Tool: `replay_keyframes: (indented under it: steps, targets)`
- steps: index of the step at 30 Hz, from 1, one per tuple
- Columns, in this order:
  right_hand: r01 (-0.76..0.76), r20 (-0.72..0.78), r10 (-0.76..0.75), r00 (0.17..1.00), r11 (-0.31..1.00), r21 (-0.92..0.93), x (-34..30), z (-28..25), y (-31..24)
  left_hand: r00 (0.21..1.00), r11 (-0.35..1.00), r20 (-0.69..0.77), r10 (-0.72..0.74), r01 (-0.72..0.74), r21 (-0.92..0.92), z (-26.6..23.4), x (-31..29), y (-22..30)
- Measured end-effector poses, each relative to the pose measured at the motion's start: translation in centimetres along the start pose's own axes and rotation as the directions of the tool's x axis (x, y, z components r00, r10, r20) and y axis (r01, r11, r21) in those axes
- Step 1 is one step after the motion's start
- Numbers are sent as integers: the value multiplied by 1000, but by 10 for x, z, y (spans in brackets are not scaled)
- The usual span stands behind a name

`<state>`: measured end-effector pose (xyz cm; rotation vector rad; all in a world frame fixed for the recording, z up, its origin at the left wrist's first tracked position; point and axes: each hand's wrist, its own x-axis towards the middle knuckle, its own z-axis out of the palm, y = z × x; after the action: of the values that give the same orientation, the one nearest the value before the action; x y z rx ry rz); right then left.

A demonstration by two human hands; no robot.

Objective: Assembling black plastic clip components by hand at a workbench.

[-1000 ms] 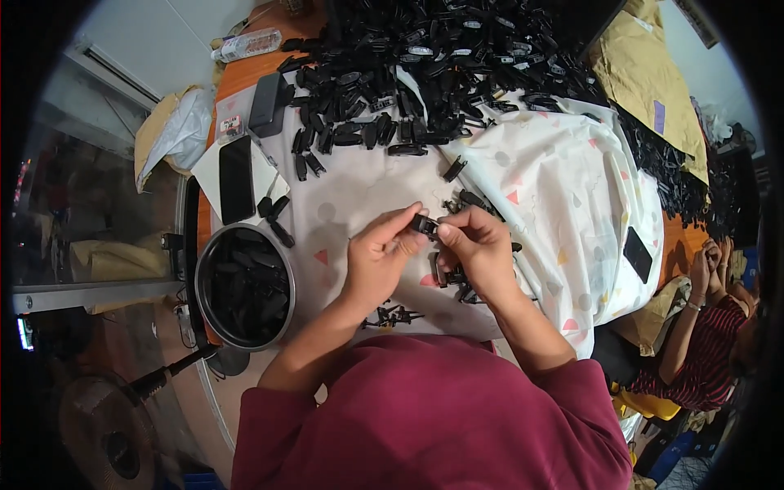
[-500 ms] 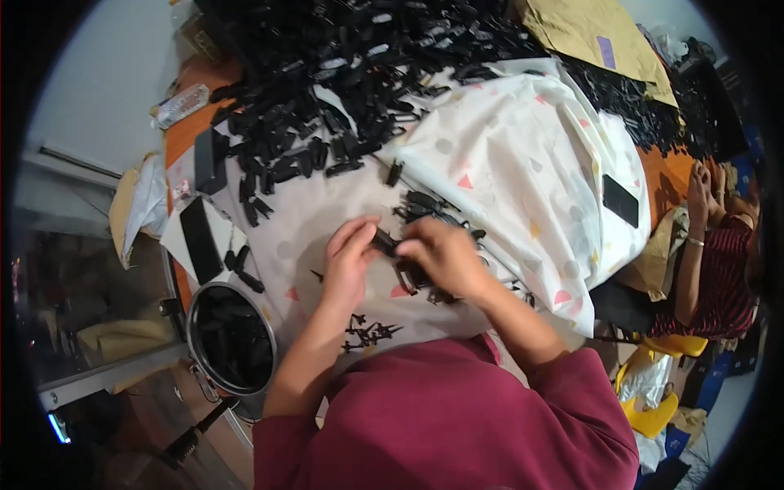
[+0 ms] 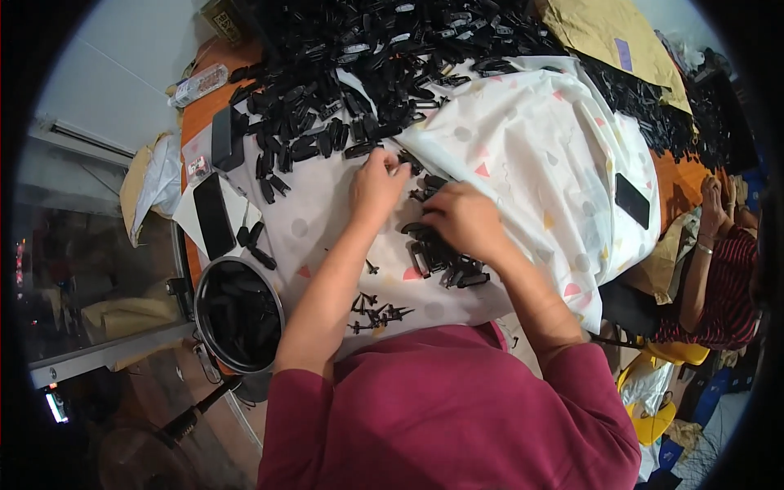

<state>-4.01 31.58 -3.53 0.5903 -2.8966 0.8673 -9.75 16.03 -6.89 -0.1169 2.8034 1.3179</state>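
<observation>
On the white cloth patterned with pastel shapes (image 3: 506,122), just short of the large heap of black plastic parts (image 3: 392,65), the left hand (image 3: 378,188) and right hand (image 3: 468,216) have just separated: the left bends its fingers at the heap's near edge, the right curls over a small cluster of black plastic pieces (image 3: 441,257). Two-handed work on one piece seems paused; I cannot tell whether either pinches anything.
</observation>
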Motion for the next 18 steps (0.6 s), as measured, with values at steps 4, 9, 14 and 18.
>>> replay_keyframes:
  steps: [4,9,14,18]
  targets:
    - [111,165,-59,985,938,-328,-1,29,-24,999,973,33,-1,-6,230,10,10,14]
    - [-111,13,111,994,965,238,-7,8,-15,999,996,30,16,-18,89,-5,0,-19]
    - [-96,-132,302,944,634,767,7,12,-1,987,947,-29,157,-142,290,-18,-22,-17]
    - [-295,214,366,906,183,938,10,-14,-7,986,980,46,163,-167,106,-36,-33,-8]
